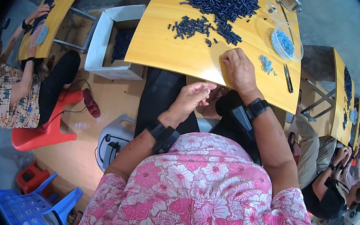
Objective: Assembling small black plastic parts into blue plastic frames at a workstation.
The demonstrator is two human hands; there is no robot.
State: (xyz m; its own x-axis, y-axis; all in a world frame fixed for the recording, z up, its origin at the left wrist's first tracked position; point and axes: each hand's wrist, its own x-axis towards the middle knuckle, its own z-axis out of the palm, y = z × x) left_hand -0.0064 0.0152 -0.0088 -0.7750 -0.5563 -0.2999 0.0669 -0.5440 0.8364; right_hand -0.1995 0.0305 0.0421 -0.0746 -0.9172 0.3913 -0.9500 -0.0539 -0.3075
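My left hand [190, 98] hovers at the table's near edge, thumb and forefinger pinched together. Whatever lies between them is too small to make out. On the yellow table [160, 50], my right hand [239, 70] rests with its fingers curled in, so its contents are hidden. Beyond it spreads a large heap of short dark-blue tubular pieces [223, 4], with a smaller group of dark-blue pieces [192, 28] nearer me. A few tiny light-blue pieces [266, 63] lie right of my right hand, beside a slim black tweezer-like tool [288, 78].
A clear plastic bowl [300, 53] of light-blue pieces stands at the right edge, with another clear container [277, 10] behind. Left of the table sits a white box [101, 43] with dark pieces inside. People work at tables on both sides; a red stool [47, 130] is left.
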